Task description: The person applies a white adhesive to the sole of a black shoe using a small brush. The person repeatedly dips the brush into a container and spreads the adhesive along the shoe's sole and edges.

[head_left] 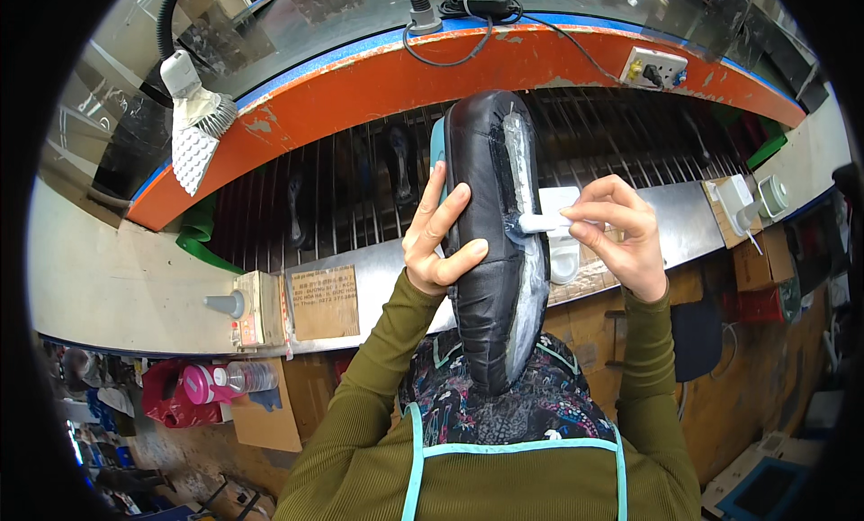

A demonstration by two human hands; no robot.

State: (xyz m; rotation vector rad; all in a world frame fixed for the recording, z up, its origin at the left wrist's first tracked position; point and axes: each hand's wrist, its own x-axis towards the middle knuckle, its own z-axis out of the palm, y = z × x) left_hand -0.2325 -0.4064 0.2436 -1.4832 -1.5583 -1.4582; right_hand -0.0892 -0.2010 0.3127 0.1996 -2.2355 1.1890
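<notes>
The person holds a black shoe (490,242) upright in front of the chest, toe pointing up and away, its heel end resting low against the patterned apron (513,408). The left hand (438,242) is closed around the shoe's left edge, with the thumb pressed across the black leather and the fingers curled behind it. A wet, grey-white shiny strip runs along the right side of the shoe's underside.

The right hand (616,233) is pinched shut on the handle of a small white brush (538,222), thumb and forefinger gripping it, the other fingers loosely bent. The tip of the brush touches the shiny strip at about the middle of the shoe.

Behind the shoe a rack of metal rods (360,197) holds other dark shoes, under a curved orange frame (387,80). A white cup (562,260) sits on the metal ledge (675,224) just behind the brush. On the left of the ledge stand a switch box (252,307) and a brown cardboard label (324,302). A lamp (200,107) hangs at the upper left, and a wall socket (654,68) is fixed to the orange frame at the right
</notes>
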